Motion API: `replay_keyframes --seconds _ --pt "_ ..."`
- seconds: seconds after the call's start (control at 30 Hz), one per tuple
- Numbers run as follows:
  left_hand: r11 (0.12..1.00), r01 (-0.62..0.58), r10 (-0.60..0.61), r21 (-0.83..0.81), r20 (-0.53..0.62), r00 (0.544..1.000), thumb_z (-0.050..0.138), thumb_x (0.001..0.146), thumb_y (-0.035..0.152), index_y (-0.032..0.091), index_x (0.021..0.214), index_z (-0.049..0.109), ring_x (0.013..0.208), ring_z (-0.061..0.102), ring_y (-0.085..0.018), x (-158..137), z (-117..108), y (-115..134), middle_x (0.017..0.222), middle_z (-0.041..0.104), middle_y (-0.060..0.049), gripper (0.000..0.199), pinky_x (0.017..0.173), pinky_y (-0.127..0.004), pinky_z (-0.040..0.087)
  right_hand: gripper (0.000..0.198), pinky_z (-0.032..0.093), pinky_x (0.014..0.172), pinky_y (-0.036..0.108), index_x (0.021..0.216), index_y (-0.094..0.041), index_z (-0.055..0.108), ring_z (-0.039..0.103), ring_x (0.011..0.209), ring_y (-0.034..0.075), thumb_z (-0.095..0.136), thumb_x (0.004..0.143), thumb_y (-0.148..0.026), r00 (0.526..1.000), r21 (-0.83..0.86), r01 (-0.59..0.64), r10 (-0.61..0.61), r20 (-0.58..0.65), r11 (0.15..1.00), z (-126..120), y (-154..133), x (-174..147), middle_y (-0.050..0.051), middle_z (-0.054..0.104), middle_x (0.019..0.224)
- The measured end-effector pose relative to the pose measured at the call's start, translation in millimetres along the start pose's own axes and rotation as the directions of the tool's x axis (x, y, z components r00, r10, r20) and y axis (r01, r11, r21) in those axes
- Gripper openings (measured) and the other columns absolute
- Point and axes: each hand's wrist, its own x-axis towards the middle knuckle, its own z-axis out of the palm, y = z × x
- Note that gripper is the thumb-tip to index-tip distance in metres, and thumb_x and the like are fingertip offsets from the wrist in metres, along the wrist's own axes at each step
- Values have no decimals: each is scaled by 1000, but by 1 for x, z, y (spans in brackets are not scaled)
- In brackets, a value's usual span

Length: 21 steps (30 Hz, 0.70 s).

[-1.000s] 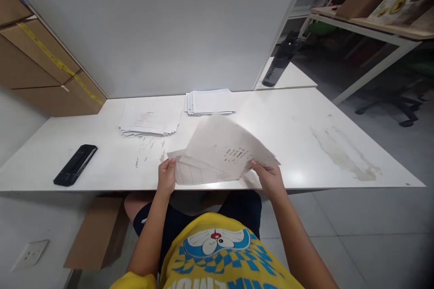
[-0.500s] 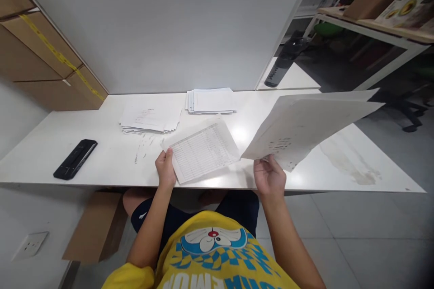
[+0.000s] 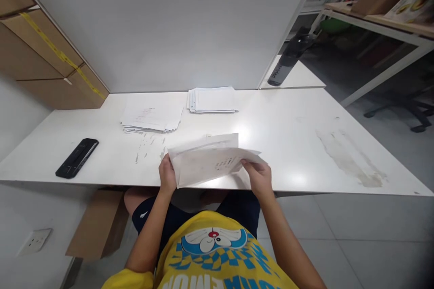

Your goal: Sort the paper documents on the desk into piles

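Note:
Several sheets of paper are held between my two hands, low over the front edge of the white desk. My left hand is closed on their left edge, its thumb partly hidden behind the front sheet. At the right edge my right hand pinches the front sheet, which curls there and bears small dark marks. Behind it another sheet sticks up. Farther back lie a fanned paper stack on the left and a neater paper stack against the partition.
A black phone-like device lies at the left of the desk. Cardboard boxes stand at the back left, and a dark bottle at the back right. A stain marks the right side. Below is another carton.
My right hand has brought its sheets left and down, over the gridded sheet in my left hand. The grid is now covered. My left hand has barely moved.

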Motion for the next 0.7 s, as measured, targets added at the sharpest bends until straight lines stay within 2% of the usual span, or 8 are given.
replay_keyframes --seconds 0.07,0.13,0.2,0.3,0.4,0.5,0.6,0.7 --pt "999 -32 33 -9 165 986 67 63 86 19 115 71 105 69 -33 -5 -1 0 108 74 -12 85 90 -42 56 24 51 92 46 90 -25 70 63 99 27 75 78 -44 995 -113 84 -78 58 990 1 4 -2 6 67 99" --pt "997 -76 61 33 325 944 67 65 84 18 124 68 114 66 -37 -9 -2 -1 119 71 -15 89 94 -44 55 33 49 97 45 102 -26 64 59 108 27 76 77 -45 992 -168 116 -107 66 979 2 12 0 6 60 110" --pt "986 -146 98 77 439 893 55 72 87 17 130 65 120 63 -38 -12 -4 -2 125 69 -17 91 99 -47 52 42 48 100 44 111 -28 56 57 114 26 75 78 -45 994 -145 89 -78 80 985 3 22 2 6 57 116" --pt "949 -284 173 134 532 829 41 79 88 18 134 63 123 61 -39 -17 -6 -4 129 67 -18 92 105 -51 49 41 48 100 42 108 -29 49 57 116 23 75 79 -43 993 -27 31 -28 112 999 3 34 5 6 55 124" --pt "883 -417 246 217 541 804 49 82 82 17 129 67 116 65 -37 -19 -9 -6 125 68 -18 81 99 -49 53 42 51 94 40 109 -31 47 61 111 22 76 80 -40 991 59 -36 27 134 998 1 32 8 5 56 126" --pt "809 -497 307 313 496 812 38 91 76 16 125 68 107 69 -33 -4 -20 -1 117 72 -17 74 87 -44 58 52 54 89 41 123 -34 47 65 103 24 75 79 -39 963 37 -117 105 247 992 -2 17 27 5 65 112" --pt "688 -543 354 481 431 830 28 95 74 19 131 63 117 65 -32 47 -37 6 123 70 -16 75 95 -45 54 55 54 88 41 123 -32 53 65 103 25 76 73 -35 982 -9 -32 33 186 999 3 1 76 4 67 104" --pt "404 -474 263 783 397 879 39 95 68 19 146 50 142 43 -34 117 -52 7 147 55 -15 72 116 -52 35 48 52 94 41 117 -28 59 64 104 24 71 70 -29 996 -73 87 -84 43 993 22 -8 149 4 66 108"
